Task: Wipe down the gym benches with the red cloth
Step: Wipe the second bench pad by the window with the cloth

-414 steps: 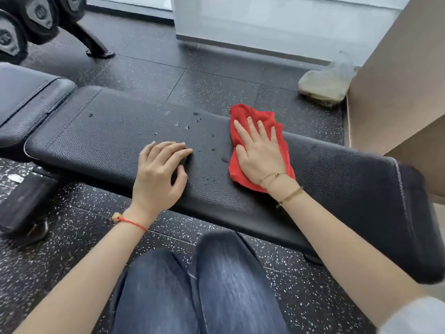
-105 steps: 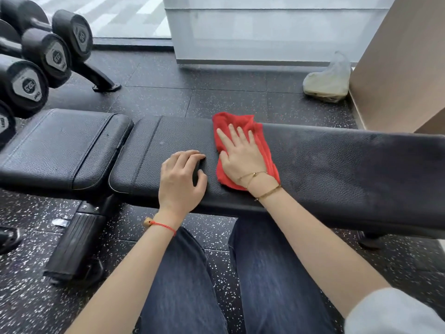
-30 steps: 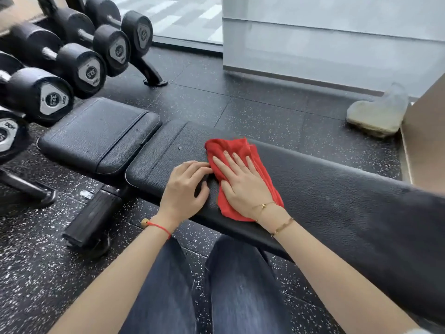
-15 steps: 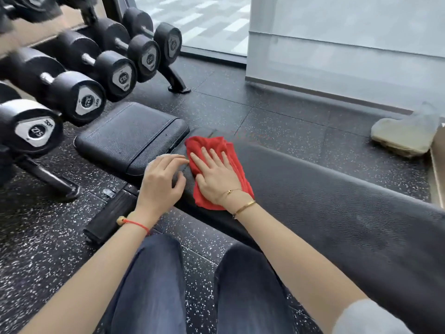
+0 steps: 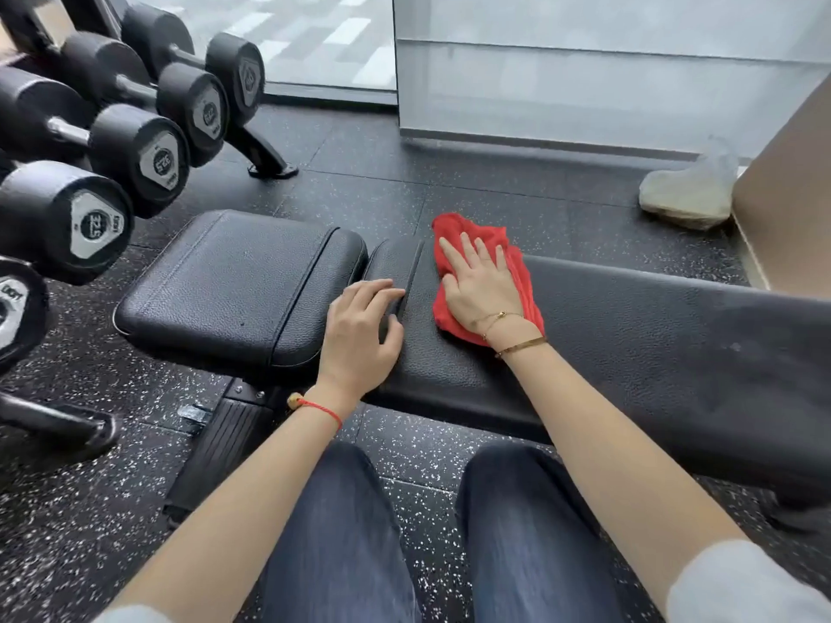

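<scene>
Our right hand (image 5: 479,287) lies flat with straight fingers on the red cloth (image 5: 517,272), near the left end of the long desk (image 5: 629,335). Our left hand (image 5: 359,337) rests loosely beside it, holding nothing. We should press evenly and reach every edge.

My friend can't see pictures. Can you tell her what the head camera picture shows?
A person's right hand presses a red cloth flat onto the long black pad of a gym bench, while the left hand rests at that pad's end, beside the seat pad. Black dumbbells sit racked on the left.
</scene>
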The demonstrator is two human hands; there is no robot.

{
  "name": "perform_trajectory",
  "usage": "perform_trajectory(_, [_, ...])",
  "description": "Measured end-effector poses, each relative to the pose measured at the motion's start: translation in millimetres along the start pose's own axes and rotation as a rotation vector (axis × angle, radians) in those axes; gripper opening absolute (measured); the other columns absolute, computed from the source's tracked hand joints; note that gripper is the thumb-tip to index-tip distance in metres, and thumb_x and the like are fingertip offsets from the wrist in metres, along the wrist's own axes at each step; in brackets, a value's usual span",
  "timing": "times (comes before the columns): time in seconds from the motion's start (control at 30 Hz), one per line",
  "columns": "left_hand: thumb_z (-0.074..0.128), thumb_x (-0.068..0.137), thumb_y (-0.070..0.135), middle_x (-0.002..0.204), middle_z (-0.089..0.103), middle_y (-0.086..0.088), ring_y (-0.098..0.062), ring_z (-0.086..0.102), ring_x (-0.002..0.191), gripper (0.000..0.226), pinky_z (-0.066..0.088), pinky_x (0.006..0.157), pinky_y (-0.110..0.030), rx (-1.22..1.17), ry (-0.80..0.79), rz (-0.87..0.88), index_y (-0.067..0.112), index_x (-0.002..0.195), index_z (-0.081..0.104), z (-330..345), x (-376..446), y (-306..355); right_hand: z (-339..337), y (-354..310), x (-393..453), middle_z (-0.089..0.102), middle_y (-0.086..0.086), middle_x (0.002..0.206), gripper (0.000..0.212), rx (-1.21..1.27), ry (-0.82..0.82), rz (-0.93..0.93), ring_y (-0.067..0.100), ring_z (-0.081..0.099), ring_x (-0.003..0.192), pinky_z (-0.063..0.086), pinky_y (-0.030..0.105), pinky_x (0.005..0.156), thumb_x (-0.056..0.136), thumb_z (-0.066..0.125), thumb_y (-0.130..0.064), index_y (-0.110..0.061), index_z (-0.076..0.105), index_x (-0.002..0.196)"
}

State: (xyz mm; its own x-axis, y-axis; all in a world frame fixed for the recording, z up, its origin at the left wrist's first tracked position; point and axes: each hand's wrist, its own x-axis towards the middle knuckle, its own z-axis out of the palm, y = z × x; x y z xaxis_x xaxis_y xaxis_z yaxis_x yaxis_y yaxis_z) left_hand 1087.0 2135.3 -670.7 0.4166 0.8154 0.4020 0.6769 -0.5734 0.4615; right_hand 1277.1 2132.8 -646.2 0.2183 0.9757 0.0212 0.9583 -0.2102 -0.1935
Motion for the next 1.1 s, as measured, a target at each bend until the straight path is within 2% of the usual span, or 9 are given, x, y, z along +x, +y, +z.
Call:
perform_trajectory(0.17, [0.051, 0.085, 0.021, 0.126, 0.064, 0.002, -0.023, 0.053, 0.124, 0.038, 0.04, 0.107, -0.043, -0.028, -0.002, 0.032, 0.016, 0.12, 0.066, 0.7, -1.6, -4.7, 9.6, -27.4, -69.4, 0.012, 0.0, 0.162, 0.06, 0.044, 0.057, -0.124, 0.02, 0.009, 0.15, -0.002, 0.04, 0.122, 0.096, 0.035, -0.029, -0.032, 0.016, 0.153])
perform_trajectory(0.23, [0.052, 0.085, 0.02, 0.126, 0.064, 0.001, -0.024, 0.052, 0.125, 0.038, 0.039, 0.109, -0.042, -0.038, -0.006, 0.033, 0.015, 0.121, 0.066, -0.1, -2.3, -4.7, 9.2, -23.1, -94.3, 0.014, -0.002, 0.162, 0.06, 0.058, 0.052, -0.119, 0.018, 0.01, 0.149, 0.0, 0.039, 0.122, 0.096, 0.036, -0.029, -0.033, 0.017, 0.152])
perform_trajectory(0.4, [0.056, 0.087, 0.018, 0.128, 0.063, -0.001, -0.025, 0.049, 0.128, 0.037, 0.036, 0.11, -0.042, -0.037, -0.041, 0.031, 0.014, 0.122, 0.065, -3.8, -2.1, -3.2, -5.7, 9.4, -80.0, 0.012, 0.003, 0.162, 0.057, 0.033, 0.061, 0.191, 0.021, 0.01, 0.149, 0.0, 0.041, 0.122, 0.099, 0.035, -0.027, -0.031, 0.017, 0.153])
perform_trajectory(0.5, [0.055, 0.087, 0.018, 0.129, 0.062, 0.0, -0.024, 0.049, 0.129, 0.037, 0.036, 0.11, -0.042, -0.03, -0.053, 0.019, 0.015, 0.123, 0.065, -3.6, -1.5, -3.2, -5.6, -3.6, -56.3, 0.009, 0.007, 0.162, 0.057, -0.006, 0.075, 0.312, 0.023, 0.009, 0.149, -0.001, 0.043, 0.121, 0.099, 0.034, -0.028, -0.028, 0.016, 0.153])
perform_trajectory(0.67, [0.053, 0.086, 0.02, 0.129, 0.062, -0.001, -0.024, 0.049, 0.128, 0.039, 0.036, 0.11, -0.044, -0.017, -0.059, 0.023, 0.016, 0.122, 0.064, -2.9, -0.9, -3.6, 9.8, -49.0, -72.0, 0.011, 0.004, 0.162, 0.059, -0.008, 0.084, 0.098, 0.022, 0.01, 0.149, -0.001, 0.041, 0.122, 0.097, 0.035, -0.029, -0.03, 0.016, 0.153])
perform_trajectory(0.8, [0.052, 0.085, 0.02, 0.128, 0.062, 0.0, -0.024, 0.049, 0.127, 0.038, 0.037, 0.108, -0.044, -0.013, -0.045, 0.03, 0.016, 0.122, 0.064, -2.4, -1.5, -4.8, 8.4, -34.6, -104.7, 0.018, 0.001, 0.161, 0.06, 0.02, 0.098, 0.041, 0.02, 0.014, 0.149, 0.004, 0.041, 0.122, 0.096, 0.039, -0.028, -0.031, 0.02, 0.152])
perform_trajectory(0.97, [0.051, 0.086, 0.021, 0.127, 0.062, 0.002, -0.023, 0.05, 0.126, 0.037, 0.038, 0.107, -0.043, -0.028, -0.028, 0.029, 0.017, 0.12, 0.064, -1.4, -2.1, -3.5, -9.0, 40.9, -124.5, 0.02, 0.005, 0.16, 0.058, -0.009, 0.151, 0.322, 0.023, 0.017, 0.148, 0.005, 0.044, 0.121, 0.096, 0.04, -0.025, -0.03, 0.023, 0.152])
perform_trajectory(1.03, [0.051, 0.086, 0.021, 0.126, 0.062, 0.002, -0.022, 0.05, 0.125, 0.036, 0.039, 0.106, -0.042, -0.021, -0.02, 0.03, 0.018, 0.12, 0.064, -0.7, -2.2, -3.5, -9.9, 48.3, -116.8, 0.018, 0.006, 0.161, 0.059, -0.041, 0.153, 0.416, 0.024, 0.016, 0.148, 0.004, 0.044, 0.121, 0.096, 0.039, -0.026, -0.028, 0.021, 0.152])
perform_trajectory(1.1, [0.05, 0.086, 0.022, 0.126, 0.062, 0.003, -0.022, 0.049, 0.125, 0.037, 0.039, 0.106, -0.041, -0.018, -0.012, 0.029, 0.018, 0.119, 0.064, 1.6, -1.6, -4.1, -6.1, 37.2, -107.3, 0.017, 0.008, 0.161, 0.06, -0.071, 0.157, 0.428, 0.025, 0.016, 0.148, 0.003, 0.043, 0.121, 0.095, 0.037, -0.028, -0.028, 0.019, 0.153])
